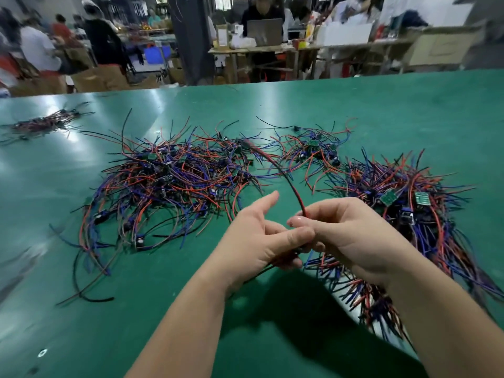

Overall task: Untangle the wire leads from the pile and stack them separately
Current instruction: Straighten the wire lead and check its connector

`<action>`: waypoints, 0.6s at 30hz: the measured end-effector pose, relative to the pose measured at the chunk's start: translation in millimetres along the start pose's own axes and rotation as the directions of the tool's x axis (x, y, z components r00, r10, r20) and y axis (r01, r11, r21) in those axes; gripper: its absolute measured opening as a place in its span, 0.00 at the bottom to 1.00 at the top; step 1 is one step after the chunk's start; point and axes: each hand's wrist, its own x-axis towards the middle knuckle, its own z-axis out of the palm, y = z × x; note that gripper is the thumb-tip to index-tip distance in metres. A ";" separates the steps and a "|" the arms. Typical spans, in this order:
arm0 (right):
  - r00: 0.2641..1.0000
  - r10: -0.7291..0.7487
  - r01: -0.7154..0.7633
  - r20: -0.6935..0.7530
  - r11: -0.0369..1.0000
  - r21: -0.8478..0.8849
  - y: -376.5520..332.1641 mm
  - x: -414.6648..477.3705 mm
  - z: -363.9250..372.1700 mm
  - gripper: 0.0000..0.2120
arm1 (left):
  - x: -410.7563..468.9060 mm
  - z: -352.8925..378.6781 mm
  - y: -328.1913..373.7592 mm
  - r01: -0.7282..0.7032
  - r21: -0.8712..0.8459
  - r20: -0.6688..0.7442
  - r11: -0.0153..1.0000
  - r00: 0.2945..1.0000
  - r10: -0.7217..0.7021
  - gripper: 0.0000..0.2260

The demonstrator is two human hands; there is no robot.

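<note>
A big tangled pile of red, blue and black wire leads (169, 181) with small green boards covers the middle of the green table (409, 110). A denser heap of leads (414, 214) lies to the right, running under my right forearm. A red-and-black wire lead (283, 173) arcs up from the far pile to my hands. My right hand (346, 236) pinches its near end. My left hand (256, 238) grips the same lead lower down with thumb and curled fingers, forefinger pointing up. Both hands touch above the table's middle front.
A small separate bundle of leads (46, 122) lies at the far left of the table. A smaller cluster of leads (311, 151) sits between the two main piles. Loose black wires (90, 293) trail at the left front. Beyond the table's far edge people work at benches.
</note>
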 end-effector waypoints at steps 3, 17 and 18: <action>0.987 -0.044 0.044 -0.156 0.999 -0.004 -3.1 1.8 -4.9 0.06 | -1.8 0.3 1.3 0.091 -0.004 0.025 0.996 0.996 -0.090 0.34; 0.914 0.050 0.141 -0.404 0.892 0.430 -10.2 9.4 -21.0 0.10 | -8.7 -11.9 7.0 -0.019 -0.288 0.260 0.958 0.961 0.098 0.11; 0.948 0.055 0.066 -0.314 0.930 0.361 -8.0 7.8 -18.7 0.14 | -7.9 -12.5 8.2 -0.026 -0.428 0.216 0.903 0.968 0.130 0.13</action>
